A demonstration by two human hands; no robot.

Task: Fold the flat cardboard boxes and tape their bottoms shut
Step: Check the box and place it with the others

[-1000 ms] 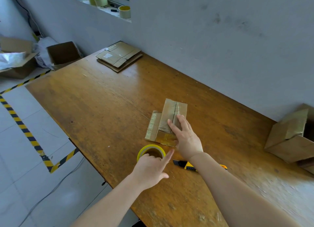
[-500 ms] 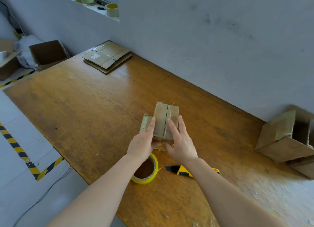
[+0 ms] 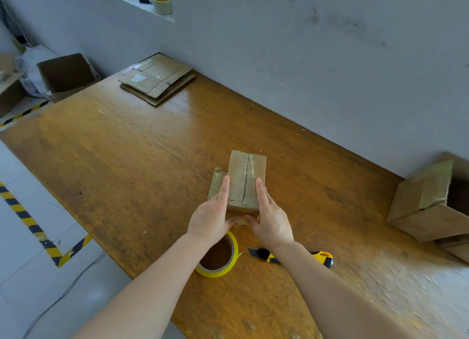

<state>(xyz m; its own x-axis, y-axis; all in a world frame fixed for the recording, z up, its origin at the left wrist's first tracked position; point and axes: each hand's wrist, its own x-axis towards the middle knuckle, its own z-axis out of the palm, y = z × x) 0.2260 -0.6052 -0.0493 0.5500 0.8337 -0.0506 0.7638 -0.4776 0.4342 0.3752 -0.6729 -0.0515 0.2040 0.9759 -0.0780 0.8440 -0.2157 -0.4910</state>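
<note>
The folded box (image 3: 245, 181) sits mid-table (image 3: 127, 161), its long axis and centre seam running away from the person toward the wall. The left hand (image 3: 210, 219) and right hand (image 3: 272, 222) press its flanks with straight, uncurled fingers. The open carton (image 3: 426, 206) at the right lies tipped, its interior too dark to read.
</note>
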